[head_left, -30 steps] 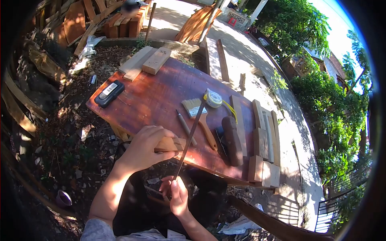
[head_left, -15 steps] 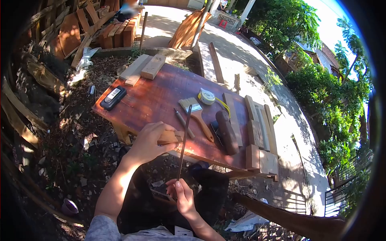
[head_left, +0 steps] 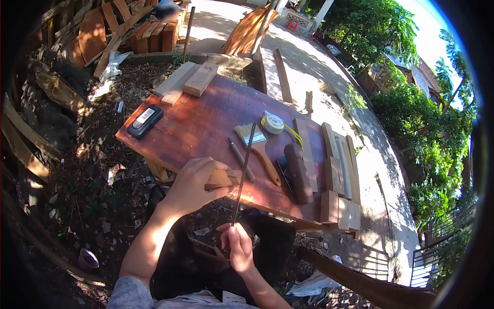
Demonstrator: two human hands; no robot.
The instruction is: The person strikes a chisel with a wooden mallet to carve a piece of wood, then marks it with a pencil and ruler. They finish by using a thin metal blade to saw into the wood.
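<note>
My left hand [head_left: 194, 181] is closed around a small wooden block [head_left: 220, 178], pressing it down at the table's near edge with the notched end sticking out to the right. My right hand [head_left: 239, 247], below that edge, grips the lower end of a long thin file [head_left: 243, 180]. The file points up and away, crossing right at the block's end in this view. Just beyond lie a pencil-like tool [head_left: 241, 159], a flat paintbrush [head_left: 265, 158] with a wooden handle, and a dark brown hand plane [head_left: 297, 174].
On the reddish table [head_left: 206, 123] are a tape measure [head_left: 272, 123], a black case with a label [head_left: 145, 121] and light boards [head_left: 200, 80] at the far corner. Several wood pieces [head_left: 337, 172] line the right edge. Scrap timber [head_left: 56, 92] is piled at left.
My right hand has pushed the file forward and up, past the block's end. My left hand keeps its hold on the block. The view has shifted slightly.
</note>
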